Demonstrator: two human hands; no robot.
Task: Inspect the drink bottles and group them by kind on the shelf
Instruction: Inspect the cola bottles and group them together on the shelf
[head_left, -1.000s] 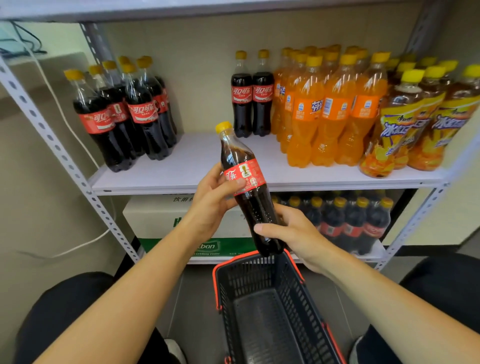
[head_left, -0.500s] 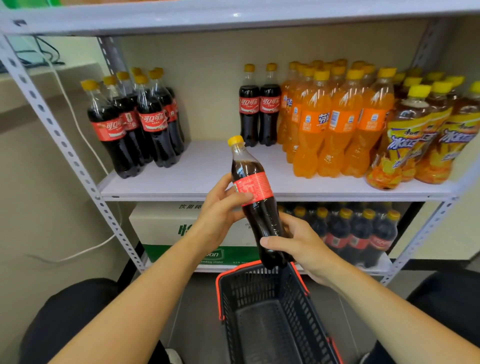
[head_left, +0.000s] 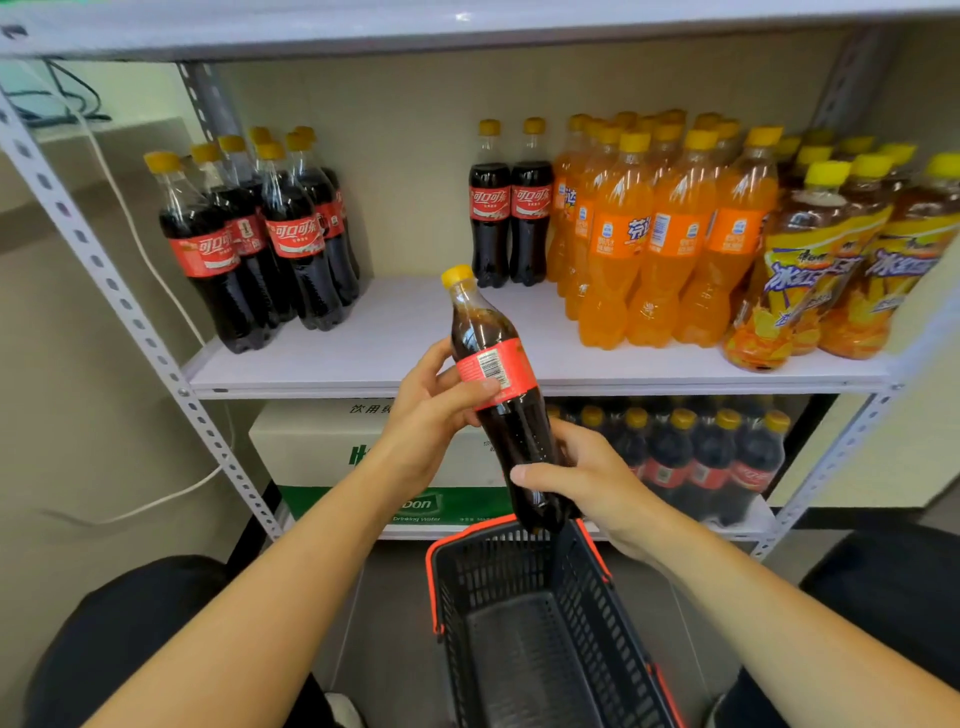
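- The one held cola bottle (head_left: 511, 431) has turned since the earlier frame; its barcode now faces the camera.
- Left hand (head_left: 431, 415) grips its label and right hand (head_left: 582, 473) its lower body, above the one basket (head_left: 587, 597).
- Two cola bottles (head_left: 509, 223) stand on the shelf (head_left: 395, 332), just beside the orange sodas (head_left: 670, 249).

tilted cola bottle (head_left: 506, 410), barcode showing
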